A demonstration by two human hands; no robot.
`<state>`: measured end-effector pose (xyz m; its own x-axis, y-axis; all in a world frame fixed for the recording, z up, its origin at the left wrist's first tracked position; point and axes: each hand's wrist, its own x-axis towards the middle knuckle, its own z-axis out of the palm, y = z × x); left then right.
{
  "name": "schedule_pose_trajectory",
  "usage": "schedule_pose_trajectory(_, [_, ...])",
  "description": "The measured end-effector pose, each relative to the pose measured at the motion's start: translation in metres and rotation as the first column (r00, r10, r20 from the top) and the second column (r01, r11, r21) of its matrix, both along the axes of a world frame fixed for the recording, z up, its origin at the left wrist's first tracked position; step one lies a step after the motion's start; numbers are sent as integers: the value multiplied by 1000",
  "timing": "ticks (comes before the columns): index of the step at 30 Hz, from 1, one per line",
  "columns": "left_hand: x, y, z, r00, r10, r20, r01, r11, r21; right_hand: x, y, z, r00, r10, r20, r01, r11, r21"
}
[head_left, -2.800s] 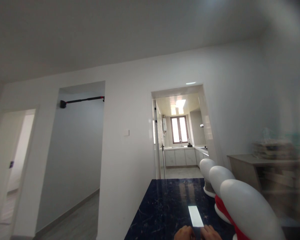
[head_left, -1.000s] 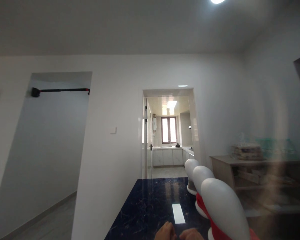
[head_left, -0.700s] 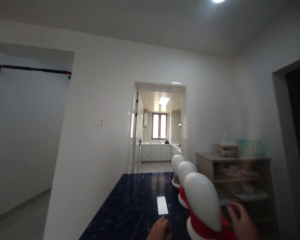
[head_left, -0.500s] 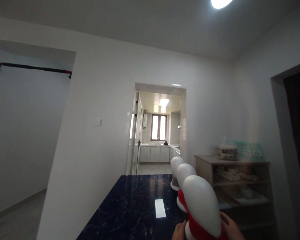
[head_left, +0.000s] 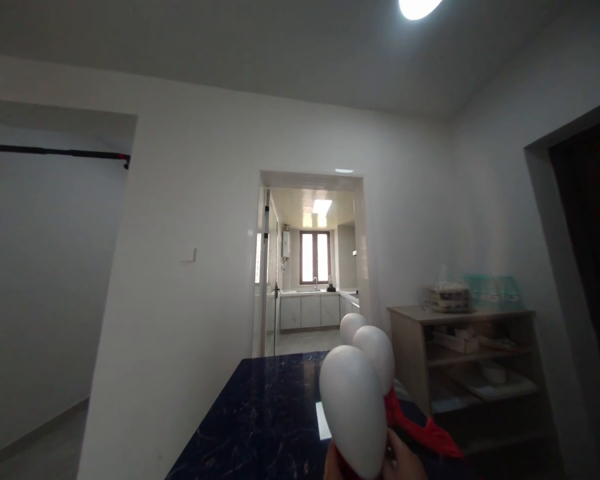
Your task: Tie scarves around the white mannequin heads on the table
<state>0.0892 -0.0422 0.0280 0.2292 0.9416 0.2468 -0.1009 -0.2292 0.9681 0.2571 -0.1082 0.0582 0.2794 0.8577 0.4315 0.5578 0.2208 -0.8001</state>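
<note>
A white, egg-shaped mannequin head (head_left: 354,407) stands closest to me at the bottom of the view, with a little red fabric showing under it. My left hand (head_left: 331,464) touches its lower left side; only a few fingers show, the rest cut off or hidden. On the lower right side my right hand (head_left: 404,460) is closed against the same head, fingers curled. Just behind is a second white mannequin head (head_left: 376,353), and a third white mannequin head (head_left: 352,327) is farther back. Red cloth (head_left: 425,432) stretches to the right from below the second head.
The heads are at the right side of a dark blue marbled table (head_left: 250,413). A wooden shelf unit (head_left: 409,353) beyond holds boxes and packages, with a green basket (head_left: 494,292) on top. Straight ahead, a doorway (head_left: 364,247) opens onto a kitchen.
The nearest head has moved left with both my hands, now overlapping the table's bright reflection. More red cloth shows to its right. The view has shifted slightly.
</note>
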Motion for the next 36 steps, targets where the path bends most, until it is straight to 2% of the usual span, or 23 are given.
schedule_pose_trajectory(2, [-29, 3, 9, 996, 91, -16, -90, 995, 53, -37, 15, 13, 997, 65, -46, -61, 995, 76])
schedule_pose_trajectory(5, [-64, 23, 32, 974, 226, -26, -221, 967, 126, -81, 46, 28, 983, 153, -100, -140, 982, 127])
schedule_pose_trajectory(8, [-92, 47, 45, 959, 283, -27, -277, 950, 144, -108, 78, 24, 953, 260, -154, -243, 963, 119])
schedule_pose_trajectory(11, [-113, 61, 41, 975, 221, -19, -219, 973, 79, -121, 104, 3, 930, 296, -220, -270, 953, 140])
schedule_pose_trajectory(14, [-127, 64, 29, 982, 187, -7, -187, 982, 42, -124, 113, -22, 933, 226, -281, -190, 970, 150])
schedule_pose_trajectory(17, [-135, 63, 16, 959, 283, -35, -275, 949, 153, -125, 107, -35, 958, 124, -258, -86, 985, 151])
schedule_pose_trajectory(19, [-137, 61, 10, 914, 388, -120, -351, 903, 247, -126, 100, -35, 977, 60, -206, -27, 987, 160])
schedule_pose_trajectory(20, [-137, 59, 9, 897, 407, -174, -350, 892, 286, -128, 97, -34, 981, 41, -187, -10, 986, 164])
schedule_pose_trajectory(21, [-137, 57, 8, 892, 391, -227, -312, 896, 317, -130, 95, -33, 984, 31, -177, -2, 987, 163])
schedule_pose_trajectory(23, [-135, 51, 9, 911, 284, -299, -168, 918, 359, -133, 92, -30, 985, 24, -170, 1, 989, 147])
schedule_pose_trajectory(26, [-132, 44, 14, 934, 146, -326, -8, 921, 389, -136, 92, -28, 988, 15, -156, 4, 993, 120])
schedule_pose_trajectory(32, [-128, 45, 20, 957, 33, -287, 67, 941, 331, -146, 84, -32, 990, 32, -141, -23, 997, 70])
schedule_pose_trajectory(36, [-123, 55, 16, 975, 37, -219, -2, 987, 160, -154, 81, -36, 972, 71, -225, -69, 997, 19])
